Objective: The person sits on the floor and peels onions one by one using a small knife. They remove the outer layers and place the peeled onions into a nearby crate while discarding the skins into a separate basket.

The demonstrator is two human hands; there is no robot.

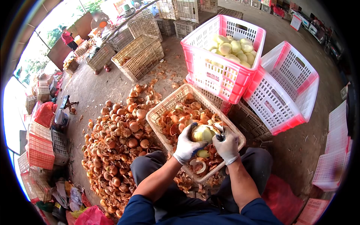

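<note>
In a white glove with dark fingertips, my left hand [187,144] holds a partly peeled onion [202,133] over a beige plastic crate [192,177]. My right hand [227,144], gloved alike, is closed at the onion's right side on a strip of brown onion skin [215,129]. Whether a small knife is also in its fingers cannot be told. Loose brown skins [174,116] and a few pale onion pieces fill the crate between my knees. On the ground to the left spreads a large heap of unpeeled onions [112,157].
A pink-and-white crate [225,80] of peeled onions [233,50] stands beyond my right hand. Beside it another pink-and-white crate [284,81] leans at a tilt. A beige crate [140,60] sits farther off. Stacked crates [42,143] line the left side. A person [69,38] stands far left.
</note>
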